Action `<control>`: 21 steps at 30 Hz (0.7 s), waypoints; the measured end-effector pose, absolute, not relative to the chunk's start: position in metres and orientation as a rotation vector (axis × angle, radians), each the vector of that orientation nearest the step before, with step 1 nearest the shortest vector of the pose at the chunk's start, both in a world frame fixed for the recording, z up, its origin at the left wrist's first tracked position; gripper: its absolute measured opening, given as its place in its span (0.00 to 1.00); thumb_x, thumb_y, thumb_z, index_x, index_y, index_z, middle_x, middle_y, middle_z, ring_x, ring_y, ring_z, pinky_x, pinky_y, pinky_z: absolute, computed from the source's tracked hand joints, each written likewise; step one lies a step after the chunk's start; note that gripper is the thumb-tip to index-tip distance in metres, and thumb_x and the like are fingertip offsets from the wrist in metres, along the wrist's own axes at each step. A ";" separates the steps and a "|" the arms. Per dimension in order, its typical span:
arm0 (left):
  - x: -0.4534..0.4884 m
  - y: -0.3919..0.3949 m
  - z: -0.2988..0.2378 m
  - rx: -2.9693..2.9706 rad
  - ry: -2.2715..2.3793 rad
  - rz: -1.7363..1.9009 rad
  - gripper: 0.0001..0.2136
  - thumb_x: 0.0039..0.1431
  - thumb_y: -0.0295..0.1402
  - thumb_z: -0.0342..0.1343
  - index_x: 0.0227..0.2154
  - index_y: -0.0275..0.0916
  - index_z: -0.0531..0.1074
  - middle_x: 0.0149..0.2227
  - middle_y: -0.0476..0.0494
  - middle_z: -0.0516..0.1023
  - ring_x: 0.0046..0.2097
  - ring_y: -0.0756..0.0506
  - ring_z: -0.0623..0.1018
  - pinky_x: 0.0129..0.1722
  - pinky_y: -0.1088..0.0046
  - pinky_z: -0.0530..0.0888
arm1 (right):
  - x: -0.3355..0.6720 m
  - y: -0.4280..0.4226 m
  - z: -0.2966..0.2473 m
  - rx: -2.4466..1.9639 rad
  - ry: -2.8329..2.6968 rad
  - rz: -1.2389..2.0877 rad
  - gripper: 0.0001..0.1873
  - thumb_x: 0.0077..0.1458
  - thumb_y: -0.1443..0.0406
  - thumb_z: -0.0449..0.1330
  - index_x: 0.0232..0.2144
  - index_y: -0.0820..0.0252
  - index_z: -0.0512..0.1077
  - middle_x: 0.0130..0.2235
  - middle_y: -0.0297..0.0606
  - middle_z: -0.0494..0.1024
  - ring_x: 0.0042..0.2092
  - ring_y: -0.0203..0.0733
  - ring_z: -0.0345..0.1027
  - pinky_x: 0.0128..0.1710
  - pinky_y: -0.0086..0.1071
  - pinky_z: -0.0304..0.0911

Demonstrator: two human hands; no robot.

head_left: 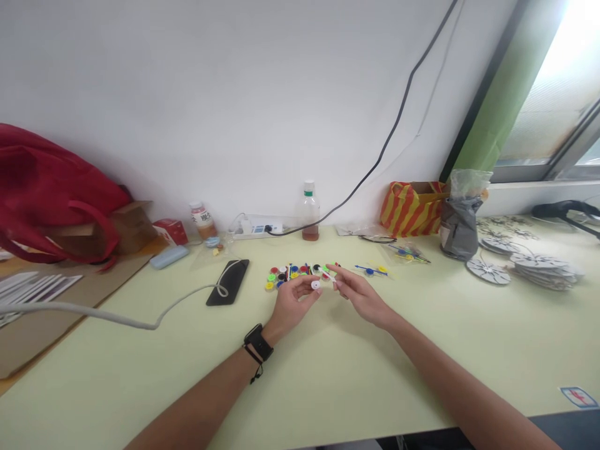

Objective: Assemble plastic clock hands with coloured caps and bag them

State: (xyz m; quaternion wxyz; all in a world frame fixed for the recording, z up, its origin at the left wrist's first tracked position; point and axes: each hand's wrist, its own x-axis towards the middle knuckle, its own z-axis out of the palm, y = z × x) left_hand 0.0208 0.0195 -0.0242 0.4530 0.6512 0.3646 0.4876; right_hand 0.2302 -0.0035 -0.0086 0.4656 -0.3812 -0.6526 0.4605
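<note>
Between the fingertips of my left hand (pixel 293 301) is a small white disc (pixel 315 285) with a hole at its middle. My right hand (pixel 359 292) pinches a thin white plastic arrow (pixel 329 275), its end close to the disc; whether the two touch I cannot tell. Just beyond my hands lie several small round pieces (pixel 282 277) in red, green, white, black, blue and yellow, with narrow coloured strips among them. Right of these, a blue arrow with a round blue hub (pixel 370 272) rests on the table beside a yellow piece (pixel 383 269).
A black phone (pixel 228 282) with a pale cable lies left of my hands. Against the wall stand a bottle (pixel 310 212), a power strip (pixel 257 226) and a striped bag (pixel 412 209). Stacked white discs (pixel 544 269) lie at the right, a red bag (pixel 51 194) at the left.
</note>
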 end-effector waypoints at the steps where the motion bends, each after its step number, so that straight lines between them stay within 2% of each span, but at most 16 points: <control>1: 0.021 0.019 -0.024 1.604 0.891 1.194 0.17 0.55 0.38 0.69 0.45 0.35 0.80 0.44 0.35 0.85 0.45 0.39 0.85 0.50 0.60 0.81 | 0.228 -0.005 -0.009 -0.889 -1.613 1.147 0.22 0.67 0.52 0.56 0.58 0.53 0.68 0.37 0.36 0.71 0.39 0.41 0.64 0.41 0.36 0.61; 5: 0.021 0.015 -0.020 1.618 0.857 1.151 0.19 0.55 0.39 0.70 0.47 0.35 0.80 0.44 0.36 0.85 0.42 0.40 0.85 0.48 0.61 0.82 | 0.223 -0.008 -0.010 -0.810 -1.646 1.168 0.19 0.66 0.54 0.59 0.56 0.53 0.66 0.37 0.36 0.74 0.40 0.42 0.67 0.42 0.36 0.62; 15: 0.023 0.013 -0.021 1.672 0.766 1.098 0.15 0.59 0.37 0.68 0.47 0.37 0.82 0.48 0.37 0.84 0.48 0.39 0.84 0.51 0.61 0.82 | 0.223 -0.009 -0.010 -0.877 -1.791 0.979 0.13 0.66 0.54 0.58 0.47 0.53 0.67 0.36 0.36 0.79 0.39 0.43 0.72 0.39 0.35 0.64; 18: 0.022 0.014 -0.022 1.676 0.758 1.116 0.13 0.60 0.36 0.67 0.47 0.38 0.82 0.48 0.37 0.84 0.49 0.40 0.83 0.52 0.61 0.81 | 0.226 -0.007 -0.013 -0.950 -1.788 0.897 0.13 0.66 0.54 0.58 0.46 0.53 0.67 0.33 0.33 0.76 0.35 0.41 0.68 0.35 0.33 0.63; 21: 0.021 0.016 -0.024 1.697 0.737 1.159 0.13 0.60 0.35 0.68 0.46 0.39 0.83 0.48 0.38 0.84 0.50 0.41 0.83 0.54 0.61 0.80 | 0.231 -0.005 -0.012 -1.019 -1.784 0.856 0.14 0.64 0.53 0.60 0.46 0.54 0.68 0.27 0.28 0.66 0.29 0.38 0.59 0.30 0.32 0.58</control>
